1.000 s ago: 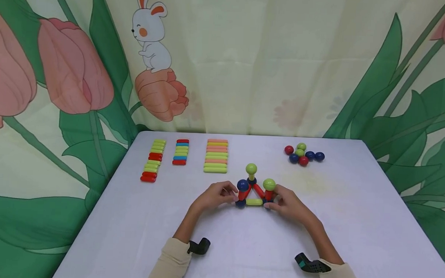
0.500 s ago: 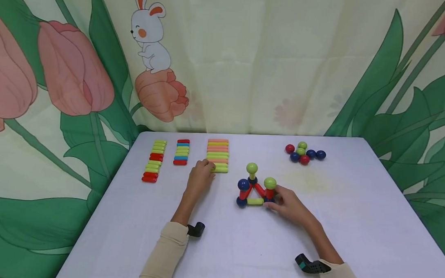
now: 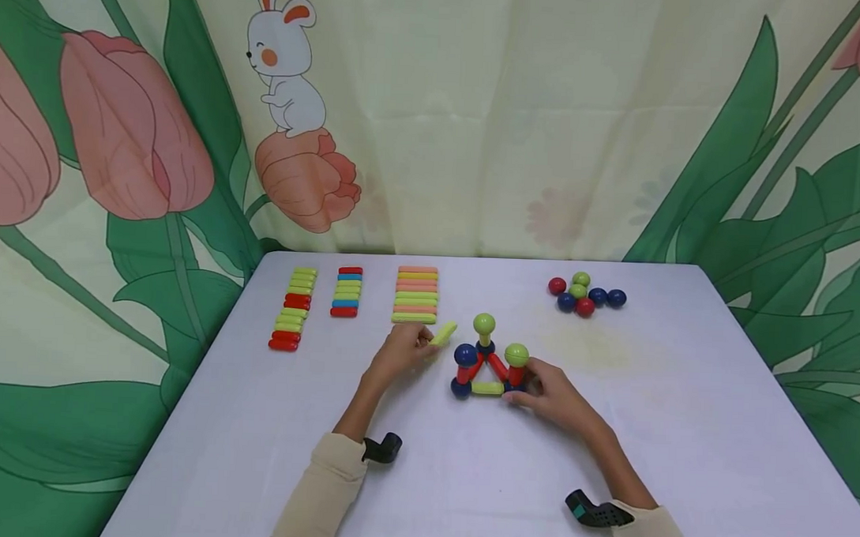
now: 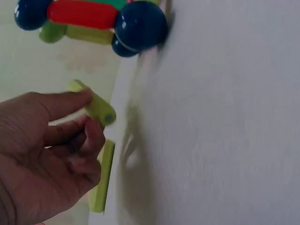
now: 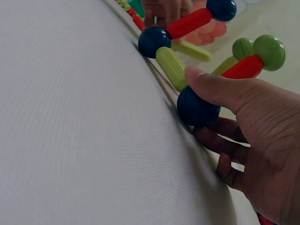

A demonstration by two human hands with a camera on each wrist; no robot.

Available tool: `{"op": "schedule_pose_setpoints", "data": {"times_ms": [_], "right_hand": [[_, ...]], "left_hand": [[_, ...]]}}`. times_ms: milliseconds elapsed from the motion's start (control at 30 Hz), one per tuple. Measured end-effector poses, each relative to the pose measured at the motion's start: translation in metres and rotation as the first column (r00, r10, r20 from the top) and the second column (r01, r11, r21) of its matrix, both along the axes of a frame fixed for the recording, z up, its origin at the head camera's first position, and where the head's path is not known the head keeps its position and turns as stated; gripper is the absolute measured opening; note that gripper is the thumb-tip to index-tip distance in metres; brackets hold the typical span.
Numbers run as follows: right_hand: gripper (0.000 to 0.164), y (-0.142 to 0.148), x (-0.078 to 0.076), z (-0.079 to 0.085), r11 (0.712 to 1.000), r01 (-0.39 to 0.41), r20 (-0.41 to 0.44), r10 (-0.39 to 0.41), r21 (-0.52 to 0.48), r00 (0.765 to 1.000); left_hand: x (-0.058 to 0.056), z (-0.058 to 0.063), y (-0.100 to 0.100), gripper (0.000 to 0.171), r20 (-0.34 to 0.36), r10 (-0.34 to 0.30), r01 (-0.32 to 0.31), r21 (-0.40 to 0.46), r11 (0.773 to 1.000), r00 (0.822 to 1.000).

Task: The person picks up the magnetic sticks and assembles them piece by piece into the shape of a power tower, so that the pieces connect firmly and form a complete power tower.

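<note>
The head view is bright, both wrist views dim: left, a soft grey shadow (image 4: 138, 187) on the flat white tabletop (image 4: 225, 140), six o'clock; right, glints on the larger glossy green ball (image 5: 269, 52), two o'clock.

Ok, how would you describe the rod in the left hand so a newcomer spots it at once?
On the white table, find the triangular ball-and-rod frame near the middle. To its left, the left hand pinches one yellow-green rod. Unlike similar rods lying farther back or joined into the frame, this one is held up off the table.
</note>
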State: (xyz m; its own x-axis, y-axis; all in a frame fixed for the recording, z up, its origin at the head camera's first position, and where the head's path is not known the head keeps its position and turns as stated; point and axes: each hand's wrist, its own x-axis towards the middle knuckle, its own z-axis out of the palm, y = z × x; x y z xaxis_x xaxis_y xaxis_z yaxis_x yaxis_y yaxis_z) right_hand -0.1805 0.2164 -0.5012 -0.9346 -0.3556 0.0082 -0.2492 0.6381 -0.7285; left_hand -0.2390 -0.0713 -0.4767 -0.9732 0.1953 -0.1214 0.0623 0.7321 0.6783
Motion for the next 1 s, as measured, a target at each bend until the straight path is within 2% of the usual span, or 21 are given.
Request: {"op": "schedule_pose_setpoints", "data": {"times_ms": [67, 133, 200, 300, 400, 500, 800, 1000], "right_hand": [[0.056, -0.001, 0.0, -0.001, 1.0, 0.0, 0.002, 0.0, 0.0, 1.0], [0.056, -0.001, 0.0, -0.001, 1.0, -0.002, -0.006, 0.002, -0.001, 1.0], [0.056, -0.003, 0.001, -0.001, 1.0, -0.009, -0.018, 0.009, -0.009, 1.0], [0.057, -0.004, 0.001, 0.0, 1.0, -0.026, -0.034, 0.026, -0.014, 0.999], [0.057, -0.005, 0.001, 0.001, 0.999, -0.03, -0.029, 0.029, -0.017, 0.999], [0.057, -0.004, 0.002, 0.001, 1.0, -0.022, -0.024, 0.021, -0.013, 0.999], [0.057, -0.004, 0.005, -0.001, 1.0, -0.019, -0.011, 0.019, -0.006, 1.0], [0.059, -0.004, 0.002, -0.002, 1.0, -0.013, -0.025, 0.013, 0.014, 1.0]], "left_hand": [[0.001, 0.001, 0.005, 0.024, 0.067, -0.048, 0.035, 0.182, 0.983, 0.997], [0.002, 0.001, 0.01, 0.025, 0.117, -0.089, 0.049, 0.311, 0.949, 0.989], [0.002, 0.001, 0.014, 0.024, 0.148, -0.116, 0.05, 0.39, 0.919, 0.982], [0.004, -0.002, 0.015, 0.021, 0.172, -0.151, 0.058, 0.451, 0.891, 0.973], [0.006, -0.007, 0.013, 0.02, 0.179, -0.196, 0.091, 0.471, 0.878, 0.964], [0.007, -0.01, 0.013, 0.021, 0.179, -0.227, 0.119, 0.47, 0.875, 0.957], [0.012, -0.011, 0.013, 0.026, 0.186, -0.24, 0.137, 0.443, 0.886, 0.953], [0.009, -0.014, 0.014, 0.026, 0.171, -0.246, 0.151, 0.437, 0.887, 0.954]]}}
